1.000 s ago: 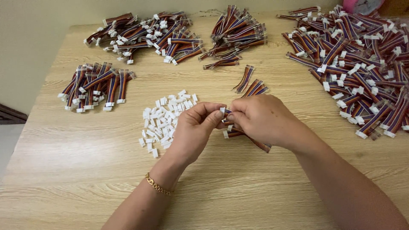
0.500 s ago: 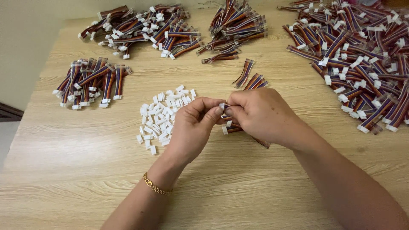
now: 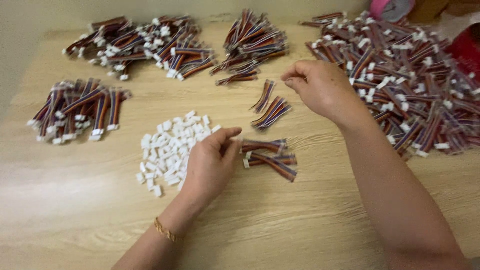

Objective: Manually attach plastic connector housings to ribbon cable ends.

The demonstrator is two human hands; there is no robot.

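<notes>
Short striped wire leads (image 3: 267,156) with white end plugs lie on the wooden table (image 3: 300,225), the left hand (image 3: 210,165) pinching thumb to forefinger at their tips beside the white connector pile (image 3: 167,147). Up top, the right hand (image 3: 320,87) hovers, fingers curled together, by the big heap of leads (image 3: 415,85), a pink round thing (image 3: 392,7) behind.

Soft, even light falls on the pale wooden worktop (image 3: 75,220), with a faint bright sheen at the near left and only weak shadows under the hands. The whole picture is slightly smeared by motion, most at the right hand (image 3: 320,87) and the far right wire pile (image 3: 415,75). Colours look warm and a little washed out.
</notes>
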